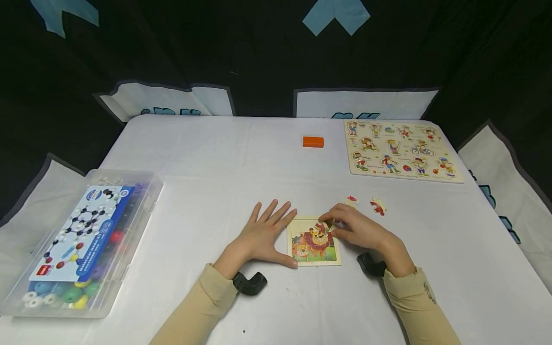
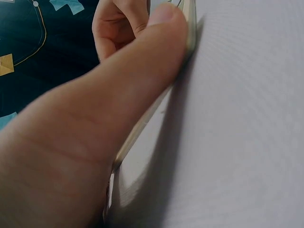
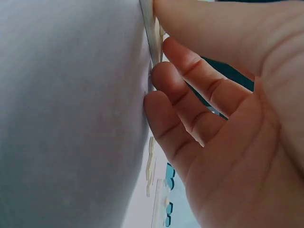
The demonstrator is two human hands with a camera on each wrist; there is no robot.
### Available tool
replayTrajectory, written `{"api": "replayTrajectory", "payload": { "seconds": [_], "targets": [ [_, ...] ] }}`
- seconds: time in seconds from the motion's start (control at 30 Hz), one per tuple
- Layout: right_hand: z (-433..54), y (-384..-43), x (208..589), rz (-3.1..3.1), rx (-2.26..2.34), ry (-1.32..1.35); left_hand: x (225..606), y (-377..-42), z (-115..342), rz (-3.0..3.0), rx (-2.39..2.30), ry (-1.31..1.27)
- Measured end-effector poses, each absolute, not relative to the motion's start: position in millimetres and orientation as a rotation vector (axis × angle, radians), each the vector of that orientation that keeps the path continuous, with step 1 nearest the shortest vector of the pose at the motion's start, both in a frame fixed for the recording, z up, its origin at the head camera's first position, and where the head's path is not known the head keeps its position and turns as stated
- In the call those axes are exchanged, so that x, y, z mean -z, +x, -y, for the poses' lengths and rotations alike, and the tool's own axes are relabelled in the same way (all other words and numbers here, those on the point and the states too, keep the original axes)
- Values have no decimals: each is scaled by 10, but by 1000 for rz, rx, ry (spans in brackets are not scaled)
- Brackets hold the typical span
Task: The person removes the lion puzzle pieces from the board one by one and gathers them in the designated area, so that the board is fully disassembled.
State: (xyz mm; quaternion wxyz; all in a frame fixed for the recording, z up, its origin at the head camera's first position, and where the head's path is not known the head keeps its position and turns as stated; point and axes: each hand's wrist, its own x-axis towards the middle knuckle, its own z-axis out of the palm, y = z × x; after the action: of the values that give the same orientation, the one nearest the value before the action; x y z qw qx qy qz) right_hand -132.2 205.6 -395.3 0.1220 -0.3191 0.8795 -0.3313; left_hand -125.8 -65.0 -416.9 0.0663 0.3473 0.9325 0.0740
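A small square wooden jigsaw puzzle with a lion picture lies on the white table. My left hand is spread flat at its left side, fingers straight, its thumb on the lower left edge; the left wrist view shows that thumb close up. Over the puzzle's upper right corner, my right hand pinches a puzzle piece between thumb and index finger, mostly covered by the fingers. In the right wrist view the other fingers curl loosely beside the board. Two loose puzzle pieces lie beyond the right hand.
An orange block sits toward the back. A larger wooden board with children figures lies at the back right. At the left stands a clear plastic case with coloured balls and a molecule card. Dark curtains surround the table.
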Motion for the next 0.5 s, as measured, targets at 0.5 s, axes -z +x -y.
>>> {"api": "replayTrajectory", "payload": {
  "seconds": [0.5],
  "targets": [
    [-2035,-1323,3972,-2590,961,-843,4156,-1259,648,-2812,-198,1052]
  ]
}}
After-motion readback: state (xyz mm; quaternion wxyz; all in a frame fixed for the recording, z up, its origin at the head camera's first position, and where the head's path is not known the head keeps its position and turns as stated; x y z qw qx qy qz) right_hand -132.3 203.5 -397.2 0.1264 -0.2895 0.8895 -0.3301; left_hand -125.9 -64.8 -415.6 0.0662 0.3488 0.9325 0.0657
